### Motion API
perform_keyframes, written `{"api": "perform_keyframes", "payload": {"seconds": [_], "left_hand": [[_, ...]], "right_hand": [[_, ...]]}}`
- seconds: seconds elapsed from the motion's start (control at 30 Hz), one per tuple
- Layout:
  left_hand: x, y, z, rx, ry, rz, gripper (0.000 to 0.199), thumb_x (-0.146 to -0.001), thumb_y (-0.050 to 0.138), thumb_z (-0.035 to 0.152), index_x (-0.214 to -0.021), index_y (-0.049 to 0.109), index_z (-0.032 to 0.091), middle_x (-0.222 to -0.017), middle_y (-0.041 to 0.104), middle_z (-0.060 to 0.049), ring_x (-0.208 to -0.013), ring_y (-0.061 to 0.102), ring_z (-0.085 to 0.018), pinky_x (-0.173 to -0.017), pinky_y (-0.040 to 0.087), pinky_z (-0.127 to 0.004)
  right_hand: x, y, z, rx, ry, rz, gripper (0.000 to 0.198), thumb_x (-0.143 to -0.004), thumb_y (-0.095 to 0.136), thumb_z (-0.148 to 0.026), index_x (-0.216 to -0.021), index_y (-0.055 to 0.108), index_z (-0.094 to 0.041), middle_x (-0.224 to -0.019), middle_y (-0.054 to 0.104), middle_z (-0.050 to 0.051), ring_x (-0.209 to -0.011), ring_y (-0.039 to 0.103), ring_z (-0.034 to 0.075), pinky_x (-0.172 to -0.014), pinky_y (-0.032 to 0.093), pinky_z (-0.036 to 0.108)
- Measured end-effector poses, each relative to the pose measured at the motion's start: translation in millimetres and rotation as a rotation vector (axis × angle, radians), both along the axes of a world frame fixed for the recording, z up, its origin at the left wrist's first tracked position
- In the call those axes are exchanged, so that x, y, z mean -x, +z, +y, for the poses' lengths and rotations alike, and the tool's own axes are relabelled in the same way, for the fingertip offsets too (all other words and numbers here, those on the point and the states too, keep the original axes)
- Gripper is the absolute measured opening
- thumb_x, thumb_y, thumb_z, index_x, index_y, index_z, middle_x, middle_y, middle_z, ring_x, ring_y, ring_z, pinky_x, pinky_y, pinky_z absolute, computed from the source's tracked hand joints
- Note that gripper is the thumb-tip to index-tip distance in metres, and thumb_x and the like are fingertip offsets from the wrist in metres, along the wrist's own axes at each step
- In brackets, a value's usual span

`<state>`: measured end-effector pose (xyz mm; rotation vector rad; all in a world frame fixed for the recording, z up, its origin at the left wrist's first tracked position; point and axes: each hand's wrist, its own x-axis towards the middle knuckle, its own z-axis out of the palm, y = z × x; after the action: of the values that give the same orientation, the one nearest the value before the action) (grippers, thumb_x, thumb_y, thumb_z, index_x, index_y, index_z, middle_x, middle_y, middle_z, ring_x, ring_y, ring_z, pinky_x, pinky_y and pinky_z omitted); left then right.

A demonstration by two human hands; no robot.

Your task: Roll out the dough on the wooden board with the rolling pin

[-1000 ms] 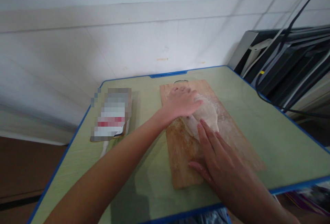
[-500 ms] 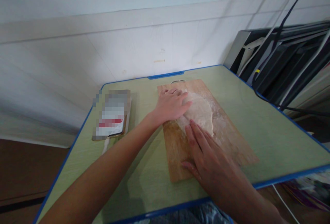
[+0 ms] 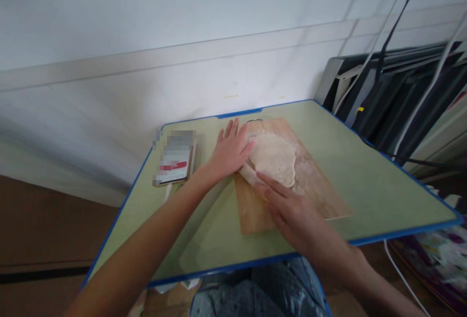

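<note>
A flat sheet of pale dough [image 3: 275, 158] lies on a floured wooden board [image 3: 251, 217]. Along its near-left edge runs a light rolling pin [image 3: 249, 173], slanting between my two hands and partly covered by them. My left hand [image 3: 229, 150] rests over the pin's far end, with fingers stretched out past the board's left edge. Over the near end lies my right hand [image 3: 282, 202], palm down, its fingers extended along the pin and its thumb mostly hidden. Neither hand is wrapped round the pin.
A phone [image 3: 175, 158] with a blurred screen lies to the left, a white cable [image 3: 168, 192] at its near end. The green table [image 3: 204, 229] has a blue rim and meets a white wall. Dark flat panels [image 3: 397, 93] and hanging cords stand at right.
Both hands have drawn back off the dough toward its near-left edge. More of the dough sheet shows, and the rolling pin is visible between my hands. The camera view has shifted slightly.
</note>
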<state>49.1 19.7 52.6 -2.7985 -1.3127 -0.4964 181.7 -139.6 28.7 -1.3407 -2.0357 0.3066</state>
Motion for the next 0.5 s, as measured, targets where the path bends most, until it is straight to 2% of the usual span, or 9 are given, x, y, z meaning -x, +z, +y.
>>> {"api": "perform_keyframes", "payload": {"seconds": [0.07, 0.13, 0.23, 0.3, 0.37, 0.43, 0.5], "left_hand": [[6, 8.9, -8, -0.040, -0.036, -0.174, 0.047, -0.092, 0.040, 0.033, -0.134, 0.036, 0.010, -0.148, 0.031, -0.020, -0.139, 0.025, -0.027, -0.111, 0.024, -0.048], [13, 13.9, -18, -0.056, -0.062, -0.327, 0.041, -0.091, 0.042, 0.030, -0.128, 0.041, 0.014, -0.140, 0.044, -0.016, -0.132, 0.038, -0.023, -0.109, 0.030, -0.044], [20, 9.1, -35, -0.016, -0.101, -0.403, 0.036, -0.089, 0.043, 0.028, -0.123, 0.046, 0.017, -0.129, 0.055, -0.012, -0.121, 0.049, -0.021, -0.104, 0.039, -0.042], [19, 0.0, -44, 0.050, -0.164, -0.332, 0.040, -0.089, 0.045, 0.032, -0.125, 0.045, 0.016, -0.132, 0.052, -0.013, -0.124, 0.047, -0.022, -0.104, 0.039, -0.041], [13, -9.4, -49, 0.114, -0.260, -0.166, 0.054, -0.087, 0.051, 0.042, -0.131, 0.041, 0.013, -0.141, 0.042, -0.018, -0.133, 0.037, -0.025, -0.108, 0.033, -0.043], [2, -16.2, -50, 0.144, -0.352, 0.021, 0.072, -0.082, 0.055, 0.055, -0.136, 0.037, 0.011, -0.148, 0.031, -0.021, -0.139, 0.024, -0.031, -0.111, 0.025, -0.048], [-10, -19.2, -47, 0.129, -0.394, 0.152, 0.079, -0.080, 0.052, 0.063, -0.139, 0.034, 0.012, -0.149, 0.027, -0.021, -0.140, 0.020, -0.034, -0.111, 0.023, -0.052]], "right_hand": [[-18, 1, -1, 0.036, -0.020, 0.235, 0.048, -0.081, 0.047, -0.006, -0.125, 0.057, -0.021, -0.132, 0.056, 0.008, -0.119, 0.053, 0.022, -0.098, 0.047, 0.041], [-35, 1, -3, 0.088, -0.097, 0.484, 0.039, -0.079, 0.058, -0.015, -0.117, 0.062, -0.024, -0.125, 0.062, 0.007, -0.108, 0.062, 0.024, -0.087, 0.055, 0.040], [-56, -2, -6, 0.180, -0.195, 0.830, 0.041, -0.071, 0.072, -0.023, -0.111, 0.065, -0.025, -0.115, 0.068, 0.008, -0.100, 0.065, 0.026, -0.077, 0.059, 0.037], [-63, -5, -6, 0.201, -0.237, 1.019, 0.042, -0.065, 0.077, -0.024, -0.106, 0.066, -0.025, -0.111, 0.070, 0.007, -0.101, 0.065, 0.027, -0.081, 0.057, 0.038], [-67, -8, -4, 0.189, -0.295, 1.173, 0.043, -0.061, 0.081, -0.024, -0.102, 0.067, -0.026, -0.114, 0.069, 0.006, -0.102, 0.064, 0.026, -0.085, 0.055, 0.037], [-68, -9, -2, 0.198, -0.363, 1.295, 0.046, -0.058, 0.082, -0.025, -0.101, 0.068, -0.026, -0.117, 0.067, 0.005, -0.105, 0.063, 0.025, -0.084, 0.056, 0.033], [-68, -10, 1, 0.233, -0.407, 1.385, 0.050, -0.055, 0.084, -0.026, -0.102, 0.068, -0.027, -0.119, 0.066, 0.005, -0.105, 0.063, 0.025, -0.079, 0.057, 0.030]]}}
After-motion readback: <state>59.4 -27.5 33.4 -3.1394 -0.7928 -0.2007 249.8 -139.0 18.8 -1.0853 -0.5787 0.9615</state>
